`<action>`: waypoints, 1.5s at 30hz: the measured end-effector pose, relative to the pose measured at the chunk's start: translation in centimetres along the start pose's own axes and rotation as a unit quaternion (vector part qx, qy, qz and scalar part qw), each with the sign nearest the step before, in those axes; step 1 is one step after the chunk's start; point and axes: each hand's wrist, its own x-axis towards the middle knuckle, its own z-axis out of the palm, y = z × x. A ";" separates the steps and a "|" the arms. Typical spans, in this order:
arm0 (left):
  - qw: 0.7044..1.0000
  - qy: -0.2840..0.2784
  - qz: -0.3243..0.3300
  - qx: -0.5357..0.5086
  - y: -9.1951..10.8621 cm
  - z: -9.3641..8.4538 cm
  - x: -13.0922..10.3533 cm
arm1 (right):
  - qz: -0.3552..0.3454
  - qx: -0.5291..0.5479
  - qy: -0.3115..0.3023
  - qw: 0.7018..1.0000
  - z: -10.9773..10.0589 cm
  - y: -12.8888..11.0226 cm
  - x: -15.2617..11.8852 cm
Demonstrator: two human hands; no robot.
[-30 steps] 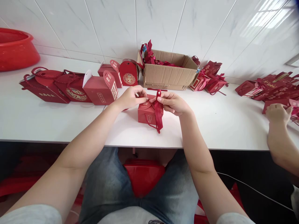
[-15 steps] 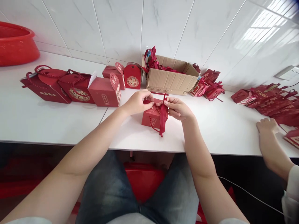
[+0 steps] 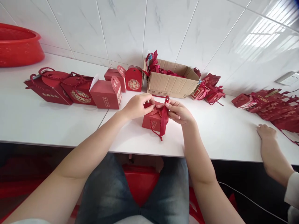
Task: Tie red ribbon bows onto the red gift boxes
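A small red gift box (image 3: pixel 149 123) stands on the white table in front of me, its rounded top flaps folded over. A twisted red cord (image 3: pixel 154 133) hangs down its front side. My right hand (image 3: pixel 178 111) pinches a dark red ribbon (image 3: pixel 164 120), which forms a small loop at the top and has tails dropping past the box's corner. At the box's upper left, my left hand (image 3: pixel 139 105) has thumb and fingertips closed together on ribbon at the top. The knot between the hands is partly covered by fingers.
An open cardboard box (image 3: pixel 171 84) of red ribbons stands by the wall. Red gift boxes (image 3: pixel 106 93) line the left, with more (image 3: pixel 275 104) at right. A red basin (image 3: pixel 20 45) sits far left. Another person's hand (image 3: pixel 266 132) rests at right.
The ribbon loop at my right hand stands up a little taller and narrower. Both hands stay at the box. The other person's hand has shifted slightly, and the view has tilted a little.
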 end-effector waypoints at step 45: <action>0.961 0.046 -0.161 -0.221 1.7 0.5 0.8 | -0.150 -0.131 0.234 0.952 4.2 1.0 0.0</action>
